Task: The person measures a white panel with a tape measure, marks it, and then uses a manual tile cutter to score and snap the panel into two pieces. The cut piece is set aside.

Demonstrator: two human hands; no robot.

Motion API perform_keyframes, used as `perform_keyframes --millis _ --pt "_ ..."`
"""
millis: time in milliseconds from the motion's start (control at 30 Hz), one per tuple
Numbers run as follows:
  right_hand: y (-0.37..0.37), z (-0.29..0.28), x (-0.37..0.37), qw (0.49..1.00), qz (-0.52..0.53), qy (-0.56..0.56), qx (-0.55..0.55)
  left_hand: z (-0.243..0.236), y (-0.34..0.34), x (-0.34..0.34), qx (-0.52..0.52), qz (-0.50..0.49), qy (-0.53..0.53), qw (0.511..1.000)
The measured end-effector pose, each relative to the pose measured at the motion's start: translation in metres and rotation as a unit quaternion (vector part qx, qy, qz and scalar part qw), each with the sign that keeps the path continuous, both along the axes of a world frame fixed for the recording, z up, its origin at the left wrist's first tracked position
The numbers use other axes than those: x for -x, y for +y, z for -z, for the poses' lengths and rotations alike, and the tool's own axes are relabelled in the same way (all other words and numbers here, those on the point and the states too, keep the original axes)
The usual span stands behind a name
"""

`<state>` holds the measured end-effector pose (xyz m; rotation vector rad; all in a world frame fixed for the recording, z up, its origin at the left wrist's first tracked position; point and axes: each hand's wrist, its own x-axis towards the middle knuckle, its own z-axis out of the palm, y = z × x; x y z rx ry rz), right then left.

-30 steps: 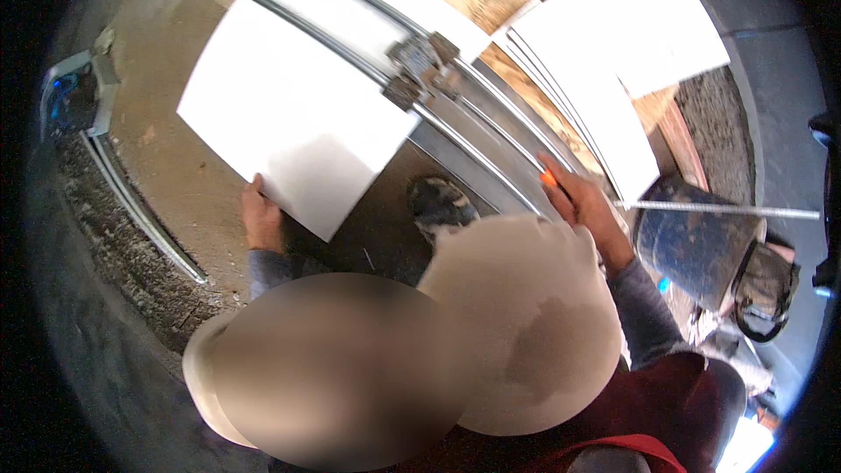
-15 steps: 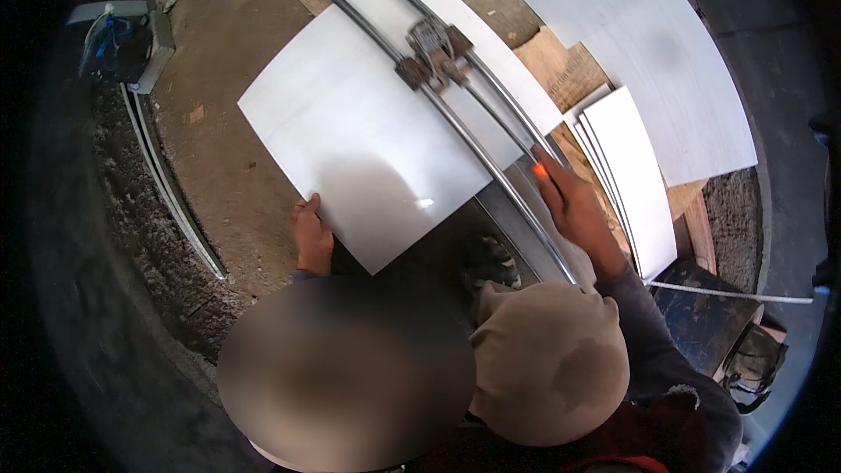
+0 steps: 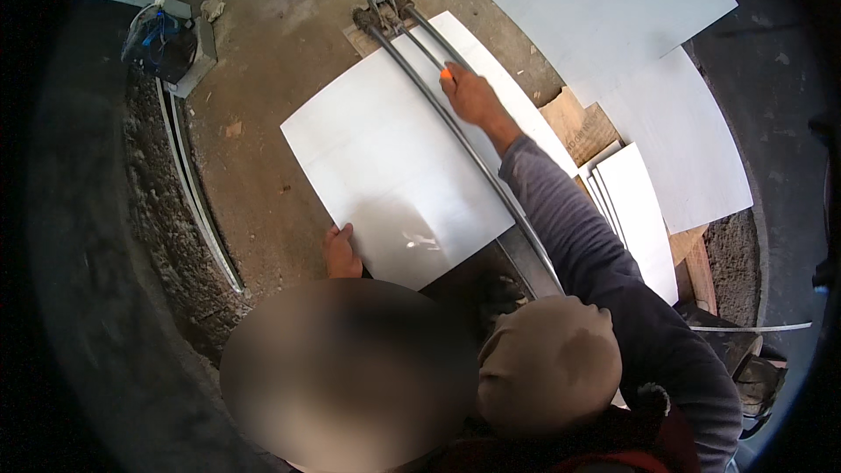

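Observation:
A large glossy white tile point(image 3: 377, 149) lies under the two metal rails of a manual tile cutter point(image 3: 464, 147), which run diagonally from near right to far left. The cutter's carriage point(image 3: 380, 10) is at the far end of the rails, beyond most of the tile. My right hand point(image 3: 477, 103) is closed round the orange-tipped handle point(image 3: 447, 75), above the tile and between the rails. At the tile's near left edge, my left hand point(image 3: 342, 254) grips the rim with its thumb on top; its other fingers are partly hidden.
To the right, a stack of narrow white tile strips point(image 3: 639, 210) lies beside brown cardboard point(image 3: 589, 133). Large pale tiles point(image 3: 604, 17) lie at the back right. A blue-black bundle point(image 3: 165, 45) sits by a block at far left. Long thin metal strips point(image 3: 188, 166) edge the floor.
My right hand has pushed the handle far forward, and the carriage has slid from over the tile to the rails' far end. My left hand stays on the tile's edge.

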<state>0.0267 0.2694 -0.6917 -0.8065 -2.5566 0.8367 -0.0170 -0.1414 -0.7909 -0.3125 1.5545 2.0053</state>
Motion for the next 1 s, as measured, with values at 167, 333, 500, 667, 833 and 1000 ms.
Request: perform_keyframes --millis 167,333,500,667,833,1000 --pt "0.017 -0.049 0.004 0.993 0.001 -0.094 0.069 0.011 -0.001 0.004 0.038 -0.023 -0.033 0.998" --pt "-0.002 -0.080 -0.007 0.995 0.025 -0.090 0.043 0.019 -0.003 0.009 0.020 -0.013 -0.040 0.999" --pt "0.002 -0.093 -0.009 0.996 0.017 -0.055 0.073 0.019 -0.003 0.008 0.007 -0.021 -0.058 0.998" --pt "0.003 -0.103 -0.006 0.996 0.018 -0.074 0.048 0.014 -0.001 0.007 0.037 -0.025 -0.054 0.998" --pt "0.006 -0.115 0.001 0.996 0.001 -0.078 0.040 0.016 -0.002 0.009 0.052 -0.018 -0.061 0.997" --pt "0.015 -0.125 0.007 0.992 -0.003 -0.117 0.042 0.019 -0.002 0.011 0.037 -0.019 -0.073 0.996"
